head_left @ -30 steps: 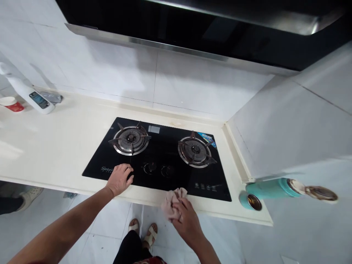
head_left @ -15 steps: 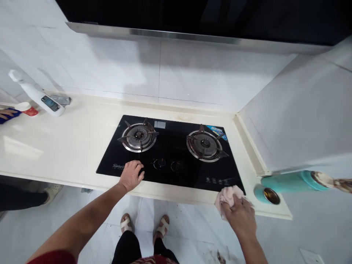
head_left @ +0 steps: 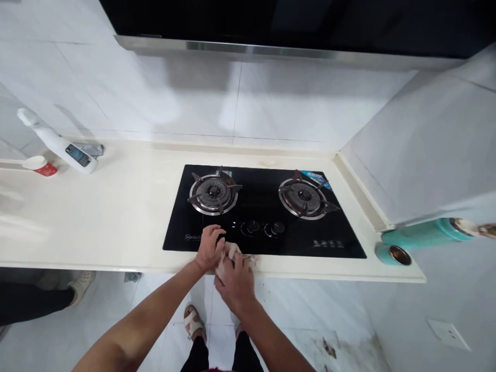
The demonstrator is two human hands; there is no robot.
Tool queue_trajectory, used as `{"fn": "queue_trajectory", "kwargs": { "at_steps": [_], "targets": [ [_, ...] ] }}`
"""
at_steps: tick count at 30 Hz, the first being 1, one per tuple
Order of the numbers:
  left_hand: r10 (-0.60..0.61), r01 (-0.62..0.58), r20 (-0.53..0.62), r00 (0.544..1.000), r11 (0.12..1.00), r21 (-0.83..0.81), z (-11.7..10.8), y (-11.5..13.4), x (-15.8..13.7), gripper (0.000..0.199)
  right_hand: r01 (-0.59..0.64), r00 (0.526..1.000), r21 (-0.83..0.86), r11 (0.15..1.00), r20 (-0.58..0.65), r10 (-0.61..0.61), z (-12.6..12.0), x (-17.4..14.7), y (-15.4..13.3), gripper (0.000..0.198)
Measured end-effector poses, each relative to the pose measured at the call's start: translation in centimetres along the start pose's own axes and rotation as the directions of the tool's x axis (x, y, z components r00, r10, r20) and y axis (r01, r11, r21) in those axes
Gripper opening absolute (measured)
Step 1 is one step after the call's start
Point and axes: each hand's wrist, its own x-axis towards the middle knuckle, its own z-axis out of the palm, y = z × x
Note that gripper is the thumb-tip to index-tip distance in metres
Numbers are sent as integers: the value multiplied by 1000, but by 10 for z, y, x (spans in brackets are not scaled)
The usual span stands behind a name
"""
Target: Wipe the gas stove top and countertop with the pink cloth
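My right hand (head_left: 236, 276) grips a crumpled pale pink cloth (head_left: 231, 251) at the front edge of the counter, just below the gas stove (head_left: 248, 243). Part of the cloth is hidden under my fingers. Right beside it, my left hand (head_left: 210, 247) rests on the stove's front border with its fingers apart and slightly bent, holding nothing. The black glass stove has two burners, a left burner (head_left: 214, 192) and a right burner (head_left: 304, 195). Two control knobs (head_left: 253, 226) sit a little to the right of my hands.
A white spray bottle (head_left: 60, 144) and a red-and-white cup (head_left: 41, 165) stand on the counter (head_left: 116, 212) at left. A teal bottle (head_left: 422, 235) and an open teal cup (head_left: 392, 254) are at the right end. The range hood (head_left: 290, 49) hangs above. Another person's foot (head_left: 82, 284) shows at lower left.
My right hand has moved left with the cloth, from the stove's right front corner to beside my left hand. The view has shifted slightly left; my left hand still rests on the stove's front border.
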Motion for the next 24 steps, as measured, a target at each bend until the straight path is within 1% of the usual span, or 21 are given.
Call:
{"fn": "queue_trajectory", "kwargs": {
  "at_steps": [2, 4, 7, 9, 11, 12, 13, 14, 15, 16, 18, 19, 21, 22, 23, 24],
  "targets": [
    [-45, 43, -73, 996, 999, -27, -21, -11, -12, 24, 36, 999, 24, 999, 23, -36, 13, 5, -28, 61],
    [-93, 89, -134, 987, 995, -39, -50, -30, -35, 22, 77, 997, 37, 996, 9, -77, 24, 8, -49, 59],
    [-161, 164, -207, 965, 986, -4, -96, -71, -80, 20, 144, 989, 56, 988, -41, -142, 36, 12, -76, 43],
    [-199, 215, -240, 950, 976, 41, -120, -100, -108, 21, 218, 975, 116, 969, -57, -213, 41, 14, -91, 39],
    [-236, 258, -251, 939, 965, 58, -136, -125, -128, 22, 319, 947, 261, 911, -56, -316, 45, 14, -105, 40],
    [-252, 274, -250, 935, 960, 57, -142, -135, -135, 23, 356, 931, 369, 858, -59, -361, 46, 13, -110, 40],
    [-264, 285, -246, 933, 957, 54, -147, -143, -139, 24, 361, 921, 496, 790, -60, -384, 45, 11, -114, 39],
    [-272, 292, -243, 931, 955, 51, -151, -150, -142, 24, 328, 921, 629, 705, -48, -386, 44, 8, -117, 38],
    [-279, 298, -240, 930, 953, 50, -154, -155, -143, 25, 254, 931, 751, 609, -18, -365, 41, 5, -116, 38],
    [-283, 303, -235, 930, 952, 51, -157, -158, -143, 26, 149, 945, 845, 513, 30, -325, 37, 0, -114, 39],
    [-297, 315, -216, 930, 947, 54, -160, -164, -141, 26, -73, 964, 933, 354, 157, -214, 25, -10, -102, 43],
    [-305, 323, -205, 930, 945, 56, -161, -167, -139, 26, -167, 966, 940, 299, 217, -142, 19, -15, -94, 47],
    [-323, 339, -183, 929, 939, 64, -162, -172, -132, 25, -294, 956, 931, 215, 290, 50, 6, -25, -72, 55],
    [-332, 348, -175, 927, 935, 70, -162, -174, -129, 25, -324, 942, 928, 184, 298, 157, 0, -30, -59, 59],
    [-343, 360, -172, 923, 930, 78, -161, -176, -124, 25, -333, 921, 928, 165, 282, 268, -5, -34, -45, 63],
    [-357, 375, -173, 918, 923, 88, -159, -178, -120, 24, -327, 893, 930, 167, 247, 376, -10, -38, -31, 64]
  ]
}}
